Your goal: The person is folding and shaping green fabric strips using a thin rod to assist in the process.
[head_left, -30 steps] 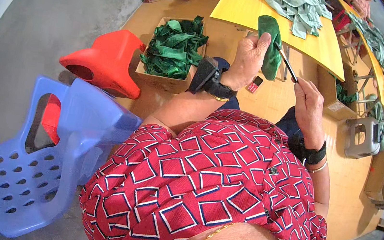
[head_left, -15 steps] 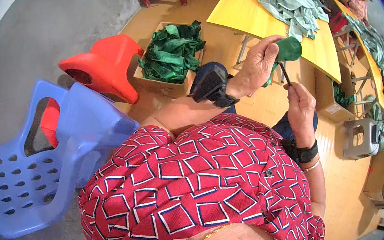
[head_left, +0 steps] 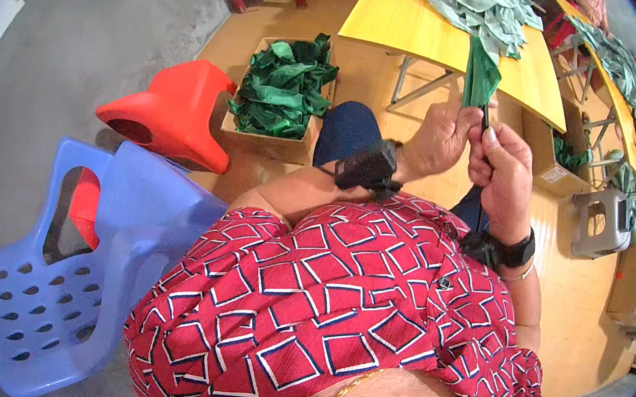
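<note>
Before me a green cloth piece [head_left: 480, 74] stands up to a narrow tip, its lower end pinched by the fingers of my left hand [head_left: 437, 138]. My right hand [head_left: 508, 169] is closed round a thin dark rod [head_left: 485, 118], whose upper end meets the cloth's lower edge; how far it reaches inside is hidden. Both hands are close together, in front of the yellow table [head_left: 402, 21]. On that table lies a heap of pale green cloth pieces [head_left: 483, 11].
A cardboard box [head_left: 268, 146] of dark green cloth pieces [head_left: 284, 90] stands beyond my left arm. At left are a red plastic chair [head_left: 186, 105] and a blue one [head_left: 137, 199]. To the right stand a grey stool [head_left: 600, 224], another box [head_left: 558, 178] and a second yellow table [head_left: 602, 83].
The cloth has gone from a rounded, folded shape to an upright pointed one. My hands have come together, the left lower and the right up, with the rod now upright.
</note>
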Tool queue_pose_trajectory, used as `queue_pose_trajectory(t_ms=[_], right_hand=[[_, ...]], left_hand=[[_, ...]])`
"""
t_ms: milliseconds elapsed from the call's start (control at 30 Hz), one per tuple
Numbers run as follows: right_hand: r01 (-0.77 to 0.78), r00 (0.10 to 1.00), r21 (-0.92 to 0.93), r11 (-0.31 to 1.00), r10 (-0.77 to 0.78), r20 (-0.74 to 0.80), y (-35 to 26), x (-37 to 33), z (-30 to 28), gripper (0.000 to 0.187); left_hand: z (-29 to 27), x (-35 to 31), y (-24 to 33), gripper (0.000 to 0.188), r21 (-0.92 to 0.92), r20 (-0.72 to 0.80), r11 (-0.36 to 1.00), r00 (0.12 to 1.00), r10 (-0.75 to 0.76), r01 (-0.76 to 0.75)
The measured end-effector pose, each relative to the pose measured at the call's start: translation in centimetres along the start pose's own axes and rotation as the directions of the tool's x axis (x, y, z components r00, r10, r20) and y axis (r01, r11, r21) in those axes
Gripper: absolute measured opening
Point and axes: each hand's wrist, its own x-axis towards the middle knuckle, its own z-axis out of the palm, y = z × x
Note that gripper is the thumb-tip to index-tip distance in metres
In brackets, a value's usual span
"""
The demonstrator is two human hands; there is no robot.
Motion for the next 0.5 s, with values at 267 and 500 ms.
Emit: queue_pose_trajectory(t_ms=[267, 500], right_hand=[[0.122, 0.987, -0.537, 0.835, -0.160, -0.026, 1.1, -0.1, -1.5, 0.018], [0.187, 0.958, -0.664, 0.724, -0.285, -0.041, 1.5, -0.8, -2.4, 0.018]], left_hand=[[-3.7, 3.0, 0.3, 0.031, -0.260, 0.097, 0.962, 0.993, -0.060, 0.083], [-3.6, 2.7, 1.1, 0.028, -0.161, -0.007, 0.987, 1.000, 0.018, -0.018]])
